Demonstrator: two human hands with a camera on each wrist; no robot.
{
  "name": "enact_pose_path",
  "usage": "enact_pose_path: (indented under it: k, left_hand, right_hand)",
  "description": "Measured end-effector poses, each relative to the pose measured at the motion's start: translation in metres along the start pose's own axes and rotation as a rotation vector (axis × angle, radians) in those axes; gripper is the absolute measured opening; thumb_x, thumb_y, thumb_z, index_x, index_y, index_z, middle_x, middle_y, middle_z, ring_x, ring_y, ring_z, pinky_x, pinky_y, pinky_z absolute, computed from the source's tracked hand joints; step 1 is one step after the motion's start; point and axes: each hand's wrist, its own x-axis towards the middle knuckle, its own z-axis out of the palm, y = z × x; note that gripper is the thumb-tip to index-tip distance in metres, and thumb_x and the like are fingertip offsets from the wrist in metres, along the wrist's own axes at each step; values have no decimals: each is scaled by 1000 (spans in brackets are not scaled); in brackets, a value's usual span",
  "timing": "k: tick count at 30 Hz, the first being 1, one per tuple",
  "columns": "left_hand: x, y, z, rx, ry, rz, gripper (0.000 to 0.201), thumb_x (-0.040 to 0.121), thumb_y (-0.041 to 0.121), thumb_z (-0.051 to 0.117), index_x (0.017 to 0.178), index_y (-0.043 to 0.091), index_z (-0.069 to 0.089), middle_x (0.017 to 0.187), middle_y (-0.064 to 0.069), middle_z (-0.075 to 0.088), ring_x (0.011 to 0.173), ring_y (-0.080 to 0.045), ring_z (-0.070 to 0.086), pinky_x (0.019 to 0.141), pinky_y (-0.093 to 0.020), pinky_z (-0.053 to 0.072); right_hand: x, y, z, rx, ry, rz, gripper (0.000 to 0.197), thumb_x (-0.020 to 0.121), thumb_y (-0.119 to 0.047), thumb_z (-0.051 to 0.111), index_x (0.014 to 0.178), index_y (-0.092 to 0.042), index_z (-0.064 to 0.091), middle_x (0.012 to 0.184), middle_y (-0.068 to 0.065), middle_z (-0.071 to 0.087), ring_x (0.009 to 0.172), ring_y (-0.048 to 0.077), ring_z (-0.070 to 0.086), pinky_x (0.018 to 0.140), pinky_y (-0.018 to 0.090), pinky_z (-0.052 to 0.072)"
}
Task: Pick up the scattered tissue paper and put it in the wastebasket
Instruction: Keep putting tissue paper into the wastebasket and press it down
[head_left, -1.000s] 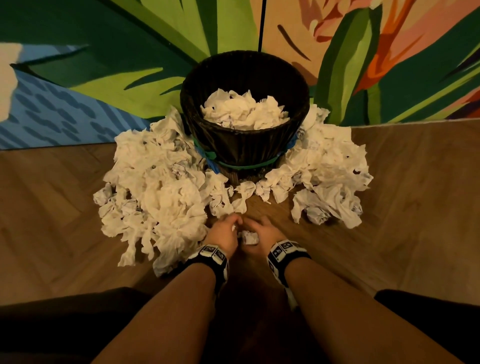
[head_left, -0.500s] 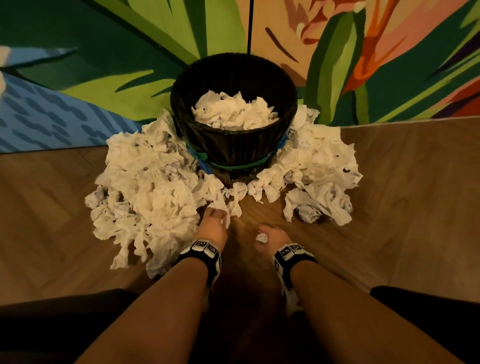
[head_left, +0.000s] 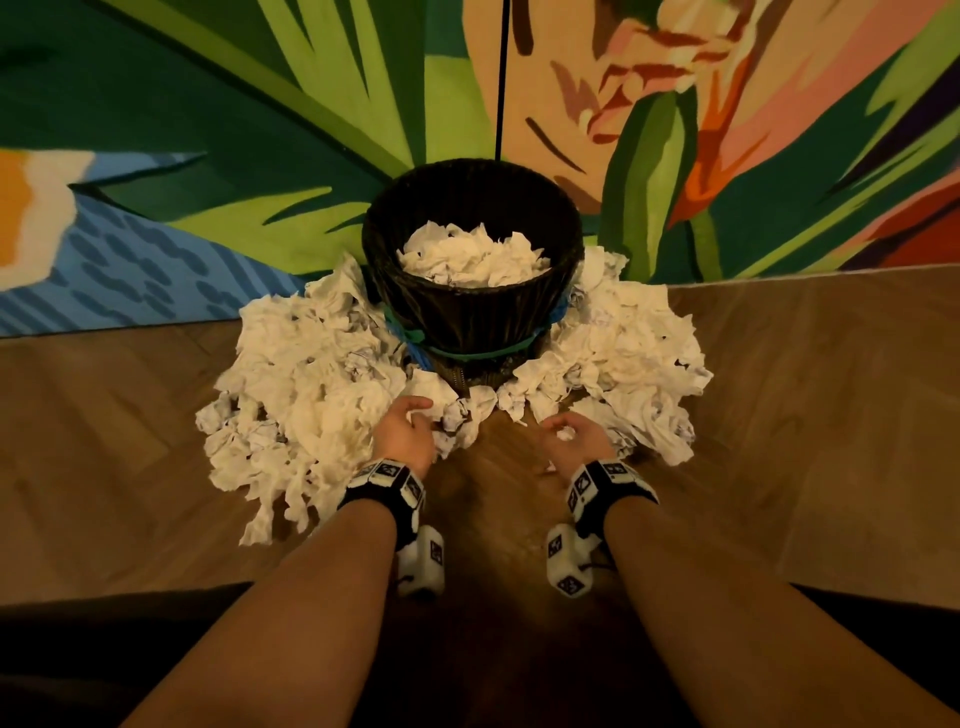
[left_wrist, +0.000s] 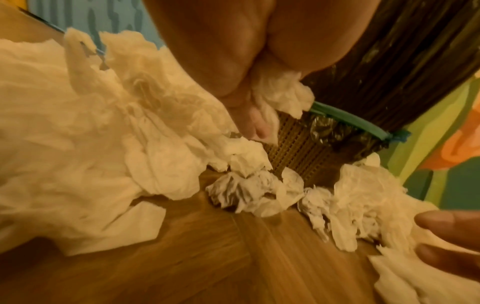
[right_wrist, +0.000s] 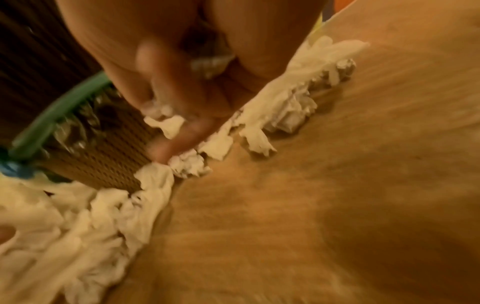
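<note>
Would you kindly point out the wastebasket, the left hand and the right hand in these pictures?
wastebasket (head_left: 483, 317): head view, on its dark front wall.
left hand (head_left: 402, 434): head view, on the back of the hand.
right hand (head_left: 579, 441): head view, on the palm beside a small tissue wad.

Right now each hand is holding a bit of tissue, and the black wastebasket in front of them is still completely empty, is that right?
Not quite. The wastebasket is not empty: the head view shows crumpled tissue already lying inside it. The rest holds: the left hand and the right hand each hold a bit of tissue.
</note>
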Motion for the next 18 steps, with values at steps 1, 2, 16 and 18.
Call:
enact_pose_path:
  k: [1, 2, 16, 18]
  left_hand:
    - [2, 2, -3, -23, 27, -7, 29, 98, 12, 41, 85, 25, 63, 92, -4, 71, 79, -23, 64, 70, -32, 52]
    - [3, 5, -6, -37, 62, -5, 31, 97, 11, 42, 78, 23, 62, 87, -2, 69, 79, -24, 63, 67, -29, 47]
    - [56, 118, -73, -460, 361, 165, 26, 102, 8, 27, 105, 12, 53, 83, -5, 46, 76, -19, 42, 72, -30, 38]
    - [57, 138, -72, -419, 350, 260, 23, 103, 14, 29, 113, 15, 49, 79, -4, 46, 68, -19, 44, 62, -30, 34]
  right_hand:
    - [-2, -6, -3, -3, 12, -19, 7, 86, -33, 71, 86, -26, 69, 87, 1, 71, 51, 16, 69, 41, 27, 52]
    - [-1, -12, -6, -56, 17, -47, 21, 85, -45, 69, 90, -24, 70, 84, 0, 73, 57, 18, 70, 51, 33, 58]
    - [8, -121, -62, 797, 205, 106, 10, 86, -11, 52, 87, -20, 50, 102, 5, 46, 81, 22, 44, 66, 26, 40]
    - [16, -139, -64, 913, 240, -9, 22, 93, -3, 46, 106, -19, 53, 101, 6, 49, 83, 22, 48, 70, 27, 47]
